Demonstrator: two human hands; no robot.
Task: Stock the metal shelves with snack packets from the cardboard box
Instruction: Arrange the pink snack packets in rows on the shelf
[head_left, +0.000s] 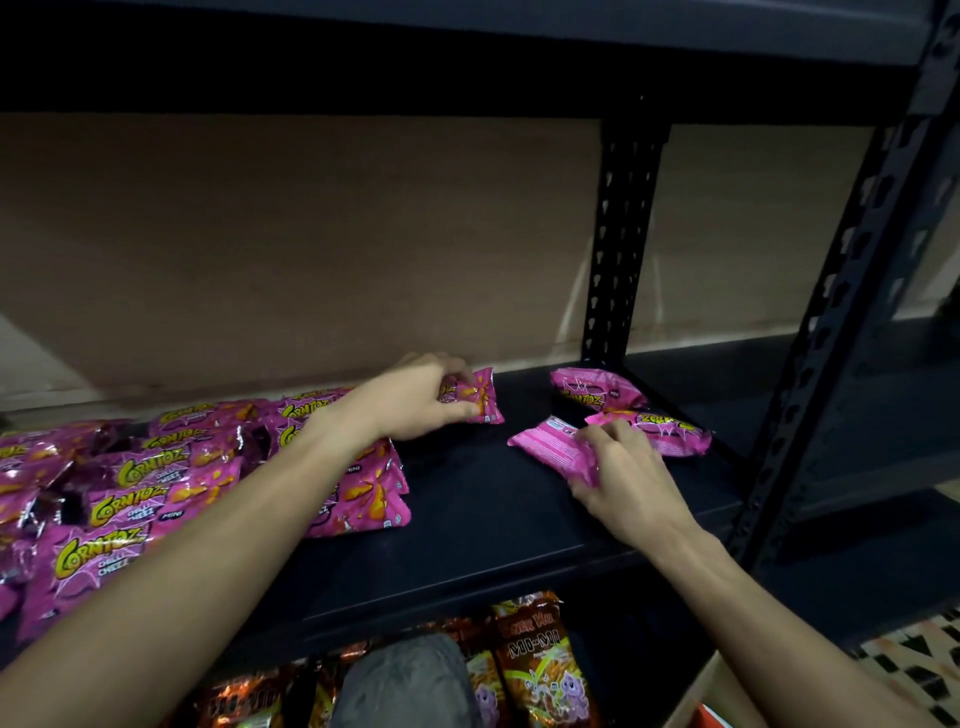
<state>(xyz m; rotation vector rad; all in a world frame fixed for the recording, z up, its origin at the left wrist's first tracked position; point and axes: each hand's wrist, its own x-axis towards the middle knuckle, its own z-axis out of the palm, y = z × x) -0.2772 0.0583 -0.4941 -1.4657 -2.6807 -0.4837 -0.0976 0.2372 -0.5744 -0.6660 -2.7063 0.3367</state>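
On the dark metal shelf lies a big heap of pink snack packets at the left. My left hand pinches one pink packet near the back of the shelf, just right of the heap. My right hand grips another pink packet lying back side up at the right. Two more pink packets lie beyond my right hand, near the rear post. A corner of the cardboard box shows at the bottom right.
Orange-brown snack packets fill the shelf below. Perforated dark uprights stand at the back and the right front. A brown board backs the shelf. A grey-clad knee is at the bottom. Patterned floor tiles lie at the right.
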